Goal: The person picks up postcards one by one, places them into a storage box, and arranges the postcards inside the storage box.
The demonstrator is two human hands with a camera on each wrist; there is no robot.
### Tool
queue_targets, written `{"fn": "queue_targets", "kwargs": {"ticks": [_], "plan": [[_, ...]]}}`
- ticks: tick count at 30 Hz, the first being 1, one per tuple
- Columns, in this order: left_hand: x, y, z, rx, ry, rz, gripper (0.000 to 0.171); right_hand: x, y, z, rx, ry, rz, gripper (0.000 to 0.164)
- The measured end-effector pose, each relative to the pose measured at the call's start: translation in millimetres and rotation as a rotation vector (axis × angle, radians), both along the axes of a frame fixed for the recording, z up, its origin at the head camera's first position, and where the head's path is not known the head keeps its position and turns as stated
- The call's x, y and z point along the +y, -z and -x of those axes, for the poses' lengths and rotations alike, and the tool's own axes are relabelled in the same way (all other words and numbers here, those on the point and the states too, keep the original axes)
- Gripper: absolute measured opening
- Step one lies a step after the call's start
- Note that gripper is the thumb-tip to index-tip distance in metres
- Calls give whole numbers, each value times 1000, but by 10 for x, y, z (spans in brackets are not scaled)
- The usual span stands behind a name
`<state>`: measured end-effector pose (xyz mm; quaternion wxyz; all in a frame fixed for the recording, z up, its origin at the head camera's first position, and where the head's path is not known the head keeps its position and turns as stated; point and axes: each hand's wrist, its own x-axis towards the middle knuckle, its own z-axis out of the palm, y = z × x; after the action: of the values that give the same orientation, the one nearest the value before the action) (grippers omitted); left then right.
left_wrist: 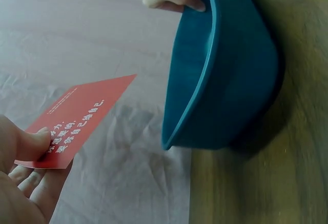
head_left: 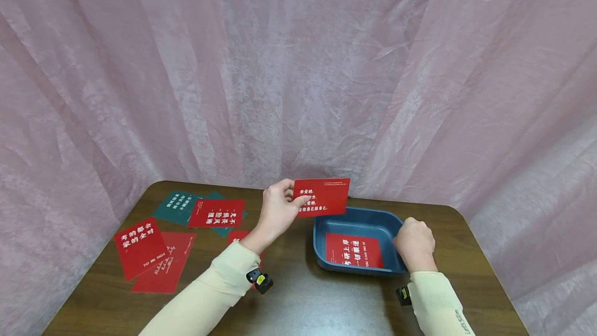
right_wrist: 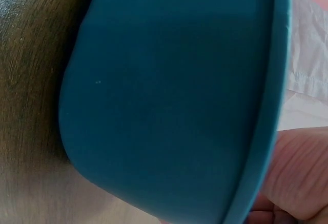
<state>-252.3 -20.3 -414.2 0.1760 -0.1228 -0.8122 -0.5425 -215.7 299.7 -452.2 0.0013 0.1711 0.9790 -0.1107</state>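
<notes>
My left hand (head_left: 280, 207) pinches a red card (head_left: 333, 196) with white lettering, thumb on the printed face and fingers behind. In the head view the card overlaps the back left corner of a blue basin (head_left: 373, 213); the left wrist view shows the card (left_wrist: 84, 114) apart from the basin wall (left_wrist: 236, 80). Another red card (head_left: 347, 250) lies inside the basin. At the basin's right end, my right hand (head_left: 415, 244) grips the rim, thumb on the inner side. The right wrist view is mostly filled by the basin's outer wall (right_wrist: 164, 101).
Left on the wooden table (head_left: 303, 294) lie several cards: two overlapping red ones, a red card (head_left: 216, 213) over green ones, a green card (head_left: 174, 206), and a red card (head_left: 239, 235) partly hidden by my left arm. A pink curtain (head_left: 298, 66) hangs behind the table.
</notes>
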Motion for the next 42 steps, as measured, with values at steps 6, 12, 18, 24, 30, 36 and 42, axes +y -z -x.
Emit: {"fn": "queue_targets", "kwargs": {"ticks": [6, 12, 18, 24, 30, 36, 42], "plan": [[150, 47, -3, -24, 1, -36, 21, -2, -12, 5, 7, 0, 0, 27], [287, 105, -21, -46, 33, -51, 21, -3, -2, -1, 8, 4, -4, 28], [428, 156, -59, -84, 57, -76, 21, -2, 1, -14, 13, -1, -7, 27], [582, 221, -100, -135, 85, -81, 19, -7, 7, -30, 19, 1, -1, 26], [725, 308, -132, -163, 110, -43, 21, -11, 3, -33, 12, 0, 2, 26], [820, 366, -154, -186, 131, 1, 24, -10, 17, -25, 18, 2, -7, 26], [897, 404, -180, -219, 144, 52, 30, -8, 22, -21, 11, 12, -4, 26]]}}
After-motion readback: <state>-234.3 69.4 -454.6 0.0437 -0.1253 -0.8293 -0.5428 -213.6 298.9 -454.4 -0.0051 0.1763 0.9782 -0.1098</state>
